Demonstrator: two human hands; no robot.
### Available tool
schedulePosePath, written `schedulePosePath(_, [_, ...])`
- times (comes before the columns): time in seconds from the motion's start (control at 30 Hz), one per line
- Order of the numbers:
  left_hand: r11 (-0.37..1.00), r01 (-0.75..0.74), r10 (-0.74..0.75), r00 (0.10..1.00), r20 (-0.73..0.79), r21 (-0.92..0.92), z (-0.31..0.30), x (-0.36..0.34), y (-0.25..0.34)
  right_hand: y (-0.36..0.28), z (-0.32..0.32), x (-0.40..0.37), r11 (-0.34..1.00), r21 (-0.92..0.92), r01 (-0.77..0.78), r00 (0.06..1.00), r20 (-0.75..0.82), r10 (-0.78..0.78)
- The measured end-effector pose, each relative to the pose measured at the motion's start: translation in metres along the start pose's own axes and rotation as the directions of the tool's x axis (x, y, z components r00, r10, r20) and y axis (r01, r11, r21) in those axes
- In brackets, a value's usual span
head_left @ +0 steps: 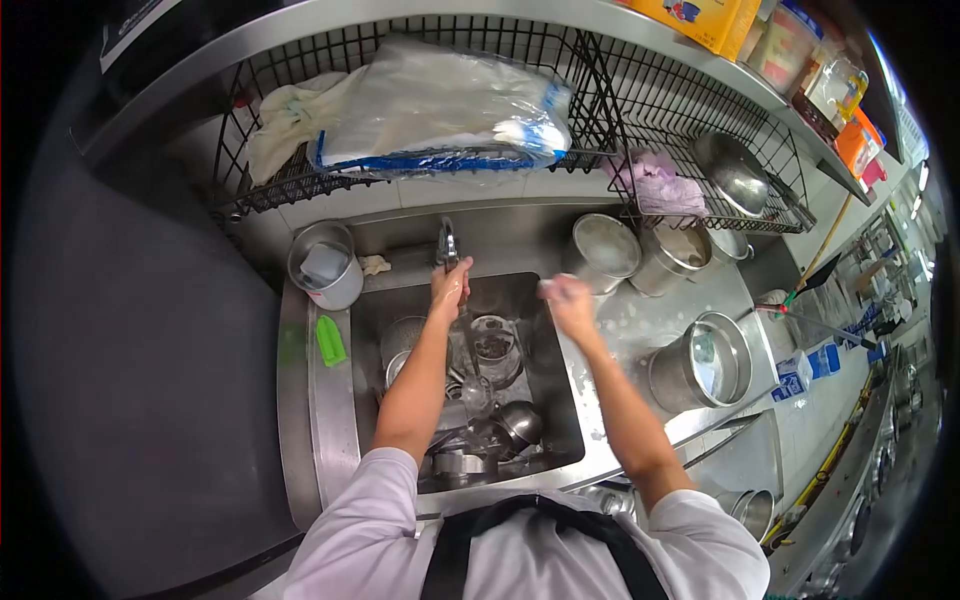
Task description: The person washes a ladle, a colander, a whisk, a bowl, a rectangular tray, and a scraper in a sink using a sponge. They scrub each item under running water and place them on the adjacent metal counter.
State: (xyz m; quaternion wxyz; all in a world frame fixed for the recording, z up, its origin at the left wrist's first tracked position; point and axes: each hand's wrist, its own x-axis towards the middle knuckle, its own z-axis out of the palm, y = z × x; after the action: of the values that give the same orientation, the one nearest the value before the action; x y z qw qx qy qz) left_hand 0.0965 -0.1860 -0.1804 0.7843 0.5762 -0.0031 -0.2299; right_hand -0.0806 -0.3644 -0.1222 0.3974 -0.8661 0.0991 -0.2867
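Just below the faucet (447, 240), my left hand (452, 287) is closed round the upper end of a ladle (476, 395). Its long handle runs down into the sink (570, 420), and its round bowl hangs over the dishes. My right hand (570, 308) is over the sink's right rim, fingers curled and blurred. A small pale thing shows at its fingertips; I cannot tell what it is. Inside the sink lie a metal pot (495, 345) with dark bits in it, a rounded metal bowl (520, 424) and other metal ware.
On the left ledge are a green scoop-shaped piece (330, 341) and a metal container (325, 265). Several pots, including a tall one (605, 250) and a wide one (700, 362), stand on the right drainboard. Above hangs a wire rack (600, 90) with plastic bags (430, 105) and cloths.
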Motion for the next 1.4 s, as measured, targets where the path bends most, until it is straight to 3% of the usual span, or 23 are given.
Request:
schedulePosePath(0.03, [1.0,-0.006,0.006,1.0,-0.012,0.023,-0.003,0.001,-0.002,-0.013,0.031,0.009,0.999,-0.026,0.042,0.998,0.039,-0.041])
schedulePosePath(0.07, [0.999,-0.013,0.015,1.0,-0.025,0.048,-0.01,0.006,-0.006,-0.028,0.056,0.018,0.998,-0.008,-0.064,0.986,0.157,0.064])
schedulePosePath(0.13, [0.996,-0.027,0.031,0.998,-0.047,0.09,-0.023,0.005,-0.013,-0.042,0.105,0.031,0.988,0.096,-0.122,0.974,0.203,0.1])
schedulePosePath(0.23, [0.991,-0.019,0.022,0.999,-0.029,0.13,-0.04,-0.006,-0.045,-0.062,0.144,0.053,0.828,0.283,-0.484,0.851,0.372,0.371])
schedulePosePath(0.33, [0.97,0.08,-0.099,0.992,0.075,0.23,-0.068,0.002,-0.098,-0.025,0.201,0.076,0.673,0.428,-0.603,0.797,0.314,0.515])
schedulePosePath(0.4, [0.963,0.121,-0.151,0.982,0.112,0.24,-0.063,-0.034,-0.084,-0.037,0.203,0.078,0.573,0.466,-0.674,0.738,0.385,0.555])
schedulePosePath(0.47, [0.97,0.169,-0.178,0.983,0.035,0.176,-0.063,-0.029,-0.093,-0.039,0.211,0.075,0.501,0.508,-0.701,0.705,0.387,0.594])
schedulePosePath(0.57, [0.99,0.032,-0.04,0.997,-0.058,-0.135,-0.058,-0.009,-0.118,-0.043,0.216,0.074,0.726,0.286,-0.626,0.776,0.319,0.544])
schedulePosePath(0.63, [0.984,0.147,-0.174,0.928,-0.329,-0.104,-0.04,-0.018,-0.058,-0.026,0.209,0.069,0.892,0.136,-0.432,0.886,0.248,0.391])
schedulePosePath(0.67, [0.989,0.104,-0.138,0.908,-0.395,-0.106,-0.045,-0.005,-0.056,-0.014,0.203,0.066,0.945,0.053,-0.324,0.924,0.232,0.304])
schedulePosePath(0.7, [0.967,-0.08,-0.039,0.892,-0.45,-0.242,-0.058,-0.001,-0.03,0.018,0.192,0.059,0.932,-0.085,-0.353,0.879,0.311,0.361])
schedulePosePath(0.73, [0.957,-0.105,-0.036,0.88,-0.474,-0.269,-0.066,-0.001,-0.01,0.017,0.174,0.05,0.959,-0.212,-0.187,0.929,0.28,0.243])
schedulePosePath(0.77, [0.94,-0.163,-0.011,0.863,-0.504,-0.299,-0.073,-0.009,0.01,0.055,0.18,0.038,0.954,-0.241,-0.179,0.927,0.283,0.245])
schedulePosePath(0.83, [0.911,-0.225,-0.002,0.834,-0.551,-0.344,-0.087,-0.025,0.042,0.097,0.179,0.023,0.867,-0.48,-0.135,0.725,0.549,0.417])
schedulePosePath(0.9, [0.86,-0.296,0.004,0.818,-0.575,-0.415,-0.099,-0.044,0.059,0.099,0.178,-0.017,0.772,-0.62,-0.139,0.726,0.466,0.505])
schedulePosePath(0.93, [0.836,-0.309,-0.018,0.811,-0.585,-0.454,-0.108,-0.052,0.061,0.094,0.182,-0.03,0.766,-0.512,-0.387,0.633,0.457,0.625])
schedulePosePath(1.0, [0.803,-0.339,-0.04,0.79,-0.612,-0.49,-0.121,-0.068,0.062,0.08,0.186,-0.048,0.546,-0.258,-0.797,0.369,0.508,0.778])
schedulePosePath(1.1, [0.775,-0.388,-0.016,0.776,-0.63,-0.498,-0.135,-0.09,0.059,0.049,0.184,-0.061,0.39,-0.061,-0.919,0.268,0.629,0.73])
schedulePosePath(1.17, [0.752,-0.41,0.034,0.806,-0.591,-0.516,-0.142,-0.101,0.058,0.054,0.201,-0.057,0.671,-0.36,-0.648,0.437,0.546,0.715])
schedulePosePath(1.23, [0.745,-0.425,0.1,0.833,-0.544,-0.515,-0.143,-0.108,0.059,0.048,0.206,-0.058,0.705,-0.619,-0.346,0.585,0.445,0.678])
schedulePosePath(1.33, [0.74,-0.432,0.202,0.874,-0.443,-0.515,-0.128,-0.11,0.064,0.03,0.201,-0.038,0.848,-0.529,-0.029,0.71,0.587,0.39])
schedulePosePath(1.37, [0.731,-0.419,0.22,0.892,-0.394,-0.539,-0.125,-0.104,0.061,0.03,0.206,-0.032,0.924,-0.381,-0.01,0.774,0.583,0.249])
schedulePosePath(1.4, [0.722,-0.401,0.238,0.909,-0.342,-0.564,-0.119,-0.098,0.06,0.027,0.207,-0.023,0.926,-0.377,-0.032,0.739,0.614,0.276])
